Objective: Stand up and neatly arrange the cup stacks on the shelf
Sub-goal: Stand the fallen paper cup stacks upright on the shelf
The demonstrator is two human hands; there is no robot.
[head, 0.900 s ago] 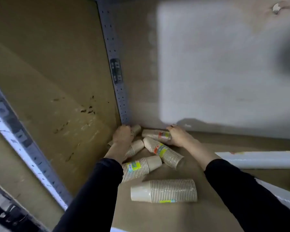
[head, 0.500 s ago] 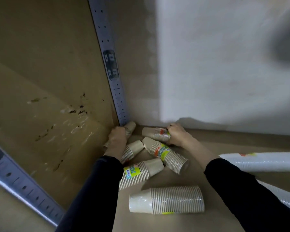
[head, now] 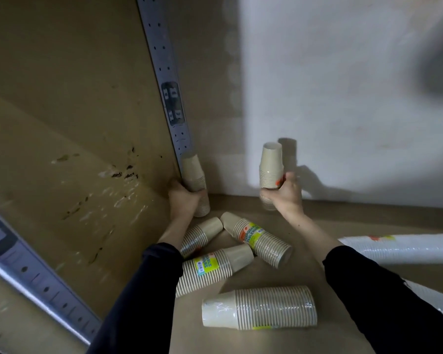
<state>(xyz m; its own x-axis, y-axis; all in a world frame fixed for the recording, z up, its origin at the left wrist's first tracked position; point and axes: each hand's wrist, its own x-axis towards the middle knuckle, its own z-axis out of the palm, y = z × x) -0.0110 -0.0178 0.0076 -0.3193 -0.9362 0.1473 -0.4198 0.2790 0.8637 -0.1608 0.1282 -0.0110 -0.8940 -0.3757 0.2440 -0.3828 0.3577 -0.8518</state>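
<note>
My left hand (head: 183, 200) grips a beige cup stack (head: 193, 175) that stands upright in the shelf's back left corner, against the metal post. My right hand (head: 284, 194) holds a second cup stack (head: 271, 166) upright near the back wall; its lower end is hidden behind my fingers. Several wrapped stacks lie on their sides on the shelf board (head: 304, 267): a small one (head: 202, 236), one with a yellow-green label (head: 257, 238), another labelled one (head: 212, 270), and a wide one (head: 261, 307) nearest me.
A perforated metal post (head: 164, 72) rises in the corner beside the brown side panel. Long white wrapped rolls (head: 399, 247) lie at the right. A second metal rail (head: 36, 274) crosses the lower left. The white back wall (head: 343, 98) closes the shelf.
Both hands have tipped their cup stacks from lying flat to upright. The left stack is now in the corner by the post, the right stack near the back wall.
</note>
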